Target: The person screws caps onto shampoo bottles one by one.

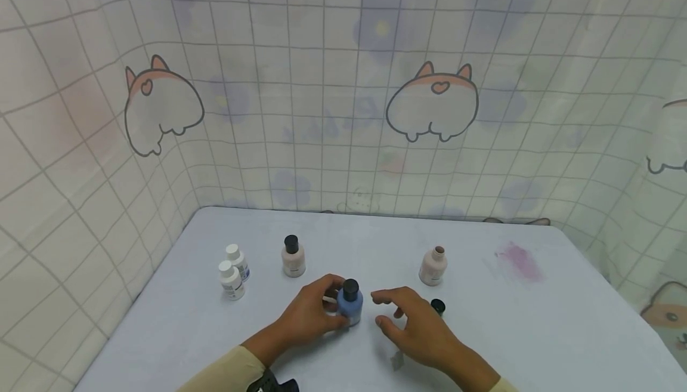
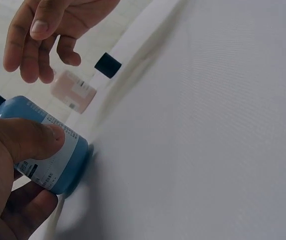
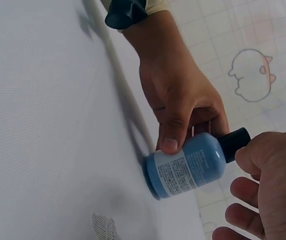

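Observation:
My left hand (image 1: pixel 310 313) holds a blue bottle (image 1: pixel 350 307) with a black cap (image 1: pixel 351 287), thumb on one side and fingers round the other. In the left wrist view the thumb presses the white label, and the bottle stands upright at the tabletop. My right hand (image 1: pixel 415 327) is just right of the bottle, its fingers loosely bent and spread, holding nothing. A loose black cap (image 1: pixel 438 306) lies beside the right hand, partly hidden by it in the head view. Behind that, an uncapped pale pink bottle (image 1: pixel 433 267) stands on the table.
Another pale pink bottle (image 1: pixel 293 258) with a black cap stands behind the left hand. Further left are two small white bottles, a front one (image 1: pixel 231 281) and a rear one (image 1: pixel 238 262). A pink stain (image 1: pixel 520 262) marks the white table (image 1: pixel 537 320). A patterned curtain (image 1: pixel 333 111) surrounds it.

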`<state>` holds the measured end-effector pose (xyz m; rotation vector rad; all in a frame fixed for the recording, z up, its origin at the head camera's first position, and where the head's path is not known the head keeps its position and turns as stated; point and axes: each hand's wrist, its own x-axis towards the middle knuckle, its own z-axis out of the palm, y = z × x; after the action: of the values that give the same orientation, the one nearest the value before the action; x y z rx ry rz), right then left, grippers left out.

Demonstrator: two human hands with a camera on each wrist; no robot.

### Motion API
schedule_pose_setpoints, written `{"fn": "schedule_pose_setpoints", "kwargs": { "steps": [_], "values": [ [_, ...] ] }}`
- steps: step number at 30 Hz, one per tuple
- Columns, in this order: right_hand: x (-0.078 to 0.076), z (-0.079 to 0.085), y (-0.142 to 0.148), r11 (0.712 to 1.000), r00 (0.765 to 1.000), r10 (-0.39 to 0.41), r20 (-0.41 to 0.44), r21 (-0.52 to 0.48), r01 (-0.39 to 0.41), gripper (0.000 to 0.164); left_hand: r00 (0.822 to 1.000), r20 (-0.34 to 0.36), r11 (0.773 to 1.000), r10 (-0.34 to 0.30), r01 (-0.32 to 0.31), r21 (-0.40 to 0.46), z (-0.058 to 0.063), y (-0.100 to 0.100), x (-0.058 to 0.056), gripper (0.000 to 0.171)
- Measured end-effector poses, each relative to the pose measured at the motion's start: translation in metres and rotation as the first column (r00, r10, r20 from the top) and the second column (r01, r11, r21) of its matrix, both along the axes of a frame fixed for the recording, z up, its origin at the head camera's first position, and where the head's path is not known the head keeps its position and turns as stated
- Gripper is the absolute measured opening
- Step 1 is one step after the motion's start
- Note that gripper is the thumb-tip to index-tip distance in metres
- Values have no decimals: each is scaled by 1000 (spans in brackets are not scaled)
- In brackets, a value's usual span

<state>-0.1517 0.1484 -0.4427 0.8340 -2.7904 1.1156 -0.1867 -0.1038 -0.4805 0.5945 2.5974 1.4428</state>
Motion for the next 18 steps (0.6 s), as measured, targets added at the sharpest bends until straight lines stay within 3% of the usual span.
{"fn": "schedule_pose_setpoints", "kwargs": {
  "steps": [18],
  "values": [
    [-1,-1,0,1000,1000,-10,7,2,10,34,998,-36,998,58,-57,34,-4,2,-11,65]
  ]
}}
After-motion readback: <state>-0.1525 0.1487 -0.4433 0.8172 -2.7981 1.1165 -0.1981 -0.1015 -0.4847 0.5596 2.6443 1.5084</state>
